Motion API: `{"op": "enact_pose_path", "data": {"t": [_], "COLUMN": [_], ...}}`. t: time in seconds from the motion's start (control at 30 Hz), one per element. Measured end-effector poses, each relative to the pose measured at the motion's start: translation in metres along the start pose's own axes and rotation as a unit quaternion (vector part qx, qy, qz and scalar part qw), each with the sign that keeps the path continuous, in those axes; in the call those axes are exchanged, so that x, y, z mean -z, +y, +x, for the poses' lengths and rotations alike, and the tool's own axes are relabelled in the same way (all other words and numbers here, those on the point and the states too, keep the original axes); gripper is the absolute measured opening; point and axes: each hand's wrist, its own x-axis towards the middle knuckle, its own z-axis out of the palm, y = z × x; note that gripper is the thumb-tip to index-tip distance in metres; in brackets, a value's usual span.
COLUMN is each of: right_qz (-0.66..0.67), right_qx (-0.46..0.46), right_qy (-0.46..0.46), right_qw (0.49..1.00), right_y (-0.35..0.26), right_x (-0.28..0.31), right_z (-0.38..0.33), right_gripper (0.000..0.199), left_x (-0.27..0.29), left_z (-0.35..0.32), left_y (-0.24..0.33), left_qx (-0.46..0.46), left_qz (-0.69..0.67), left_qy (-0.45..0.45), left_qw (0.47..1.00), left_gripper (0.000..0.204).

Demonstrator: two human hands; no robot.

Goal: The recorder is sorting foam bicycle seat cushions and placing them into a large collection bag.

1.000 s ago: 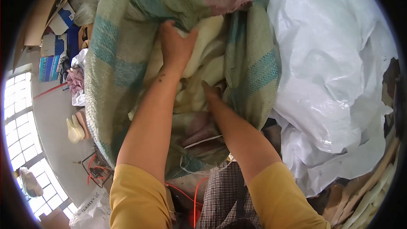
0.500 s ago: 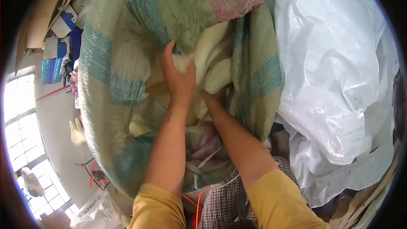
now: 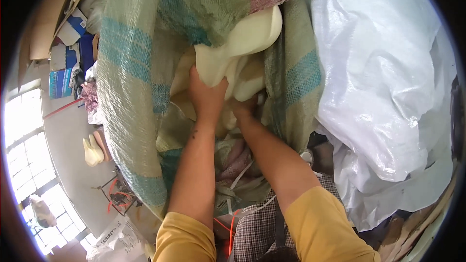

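Observation:
A big woven sack, beige-green with teal bands and a pink patch, stands with its mouth open in front of me. Inside lie several cream, foot-shaped pieces that look like shoe soles. My left hand grips one cream shoe sole, whose rounded end rises over the other pieces near the pink flap. Lower and to the right, my right hand reaches in and closes around the end of another cream sole. Its fingertips are partly hidden by the pieces and the sack's fold.
A large white plastic sack fills the right side. At the left are blue-and-white boxes, a pair of cream soles by the wall, a metal frame with orange cord and a white printed bag.
The cream sole in my left hand has come up into view, and the left hand has moved slightly down. The sack's left side has shifted inward. The right hand stays nearly in place.

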Motion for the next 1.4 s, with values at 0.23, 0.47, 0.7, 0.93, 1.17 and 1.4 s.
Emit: {"op": "enact_pose_path", "data": {"t": [0.23, 0.47, 0.7, 0.93, 1.17, 1.4], "right_qz": [0.113, 0.151, 0.142, 0.308, 0.551, 0.651], "right_qx": [-0.06, -0.109, -0.055, 0.202, 0.193, 0.203], "right_qy": [-0.064, -0.091, -0.257, -0.261, 0.008, 0.416], "right_qw": [0.99, 0.978, 0.954, 0.892, 0.812, 0.602], "right_y": [-0.038, -0.064, -0.138, -0.107, -0.002, 0.205], "right_x": [0.053, 0.1, 0.204, 0.335, 0.494, 0.628], "right_z": [-0.048, -0.126, -0.272, -0.367, -0.479, -0.674], "right_gripper": [0.084, 0.079, 0.065, 0.084, 0.055, 0.041], "left_x": [0.066, 0.123, 0.205, 0.24, 0.187, 0.185], "left_z": [-0.072, -0.107, -0.168, -0.241, -0.375, -0.541], "left_y": [0.021, 0.085, 0.159, 0.228, 0.395, 0.512], "left_qx": [0.179, 0.344, 0.294, 0.024, -0.361, -0.564], "left_qz": [0.134, -0.073, -0.217, 0.027, 0.014, -0.114], "left_qy": [-0.03, -0.083, -0.095, -0.251, -0.406, -0.683], "left_qw": [0.974, 0.933, 0.926, 0.967, 0.839, 0.45], "left_gripper": [0.061, 0.062, 0.054, 0.069, 0.08, 0.081]}}
